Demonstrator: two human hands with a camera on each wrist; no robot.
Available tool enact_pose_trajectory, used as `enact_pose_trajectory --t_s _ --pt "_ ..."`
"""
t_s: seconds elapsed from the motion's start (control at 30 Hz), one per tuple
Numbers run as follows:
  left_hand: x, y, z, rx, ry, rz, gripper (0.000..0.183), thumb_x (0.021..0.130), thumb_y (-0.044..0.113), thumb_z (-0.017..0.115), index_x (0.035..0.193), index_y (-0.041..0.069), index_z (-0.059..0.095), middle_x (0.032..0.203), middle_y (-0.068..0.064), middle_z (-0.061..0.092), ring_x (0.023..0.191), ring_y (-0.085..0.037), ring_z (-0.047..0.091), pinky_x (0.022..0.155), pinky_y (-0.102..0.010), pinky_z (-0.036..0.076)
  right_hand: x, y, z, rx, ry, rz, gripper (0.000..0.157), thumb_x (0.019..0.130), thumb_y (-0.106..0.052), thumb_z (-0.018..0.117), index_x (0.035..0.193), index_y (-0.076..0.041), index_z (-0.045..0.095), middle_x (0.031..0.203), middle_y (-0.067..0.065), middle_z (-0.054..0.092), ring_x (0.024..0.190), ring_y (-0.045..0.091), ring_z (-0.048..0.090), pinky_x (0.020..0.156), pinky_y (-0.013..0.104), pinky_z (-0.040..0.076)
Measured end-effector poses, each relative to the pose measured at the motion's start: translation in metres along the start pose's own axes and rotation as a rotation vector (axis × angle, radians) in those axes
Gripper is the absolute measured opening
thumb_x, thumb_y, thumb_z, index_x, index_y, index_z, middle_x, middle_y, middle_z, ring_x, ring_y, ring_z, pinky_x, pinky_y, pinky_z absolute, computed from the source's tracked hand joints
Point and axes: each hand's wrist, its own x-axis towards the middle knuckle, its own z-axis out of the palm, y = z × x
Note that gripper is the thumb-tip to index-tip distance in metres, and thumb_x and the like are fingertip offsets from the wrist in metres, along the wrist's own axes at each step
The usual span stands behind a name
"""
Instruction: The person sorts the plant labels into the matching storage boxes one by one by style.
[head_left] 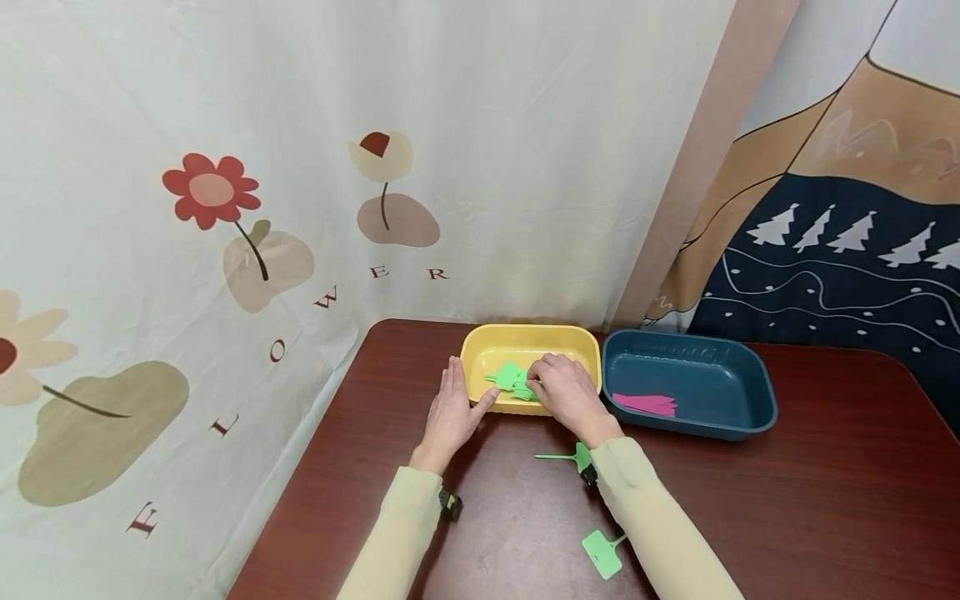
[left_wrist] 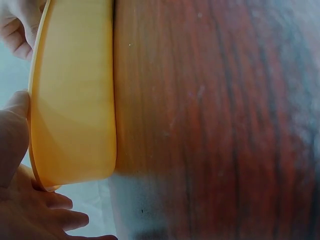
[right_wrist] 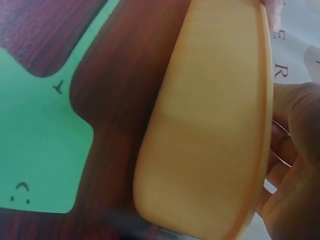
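Several green plastic tags (head_left: 512,375) with flat heads and thin stems lie in a yellow bin (head_left: 529,330) at the table's back. My left hand (head_left: 453,414) rests at the bin's front left corner, its fingers straight along the outside and its thumb over the front rim. My right hand (head_left: 567,392) reaches over the front rim, and its curled fingers pinch at a green tag inside. In the right wrist view the yellow wall (right_wrist: 205,120) hides the fingertips. The left wrist view shows the left thumb (left_wrist: 19,104) at the rim.
A dark blue bin (head_left: 720,427) stands against the yellow bin's right side, with pink tags (head_left: 647,405) in it. One green tag (head_left: 583,457) lies under the right wrist; another (head_left: 603,553) lies nearer on the brown table (head_left: 517,517). A printed curtain (head_left: 525,167) hangs behind.
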Motion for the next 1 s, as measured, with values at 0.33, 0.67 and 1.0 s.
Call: enact_pose_trajectory --t_s 0.33,0.67,1.0 --pt "0.000 0.002 0.000 0.003 -0.007 0.004 0.098 0.100 0.053 0.061 0.160 -0.010 0.016 0.168 -0.027 0.017 0.154 -0.044 0.022 0.118 -0.058 0.030 -0.013 0.005 -0.018 0.049 0.011 -0.026 0.019 0.094 -0.019 0.078 0.108 -0.007 0.077 0.102 0.006 0.073 0.097 0.027 0.067 0.085 0.046 0.055" --pt "0.000 0.001 -0.002 -0.001 0.001 0.009 0.098 0.100 0.054 0.062 0.160 -0.011 0.018 0.167 -0.028 0.019 0.153 -0.044 0.023 0.117 -0.059 0.031 -0.037 0.000 -0.048 -0.001 -0.008 -0.060 0.025 0.093 -0.027 0.080 0.111 -0.010 0.076 0.106 0.005 0.072 0.101 0.026 0.068 0.084 0.047 0.053" --pt "0.000 -0.001 0.000 -0.006 0.004 0.011 0.098 0.100 0.054 0.062 0.160 -0.011 0.018 0.167 -0.028 0.020 0.153 -0.045 0.024 0.116 -0.060 0.032 -0.065 -0.003 -0.060 -0.003 -0.085 -0.079 0.033 0.090 -0.035 0.082 0.114 -0.013 0.075 0.110 0.002 0.070 0.102 0.021 0.065 0.086 0.044 0.051"
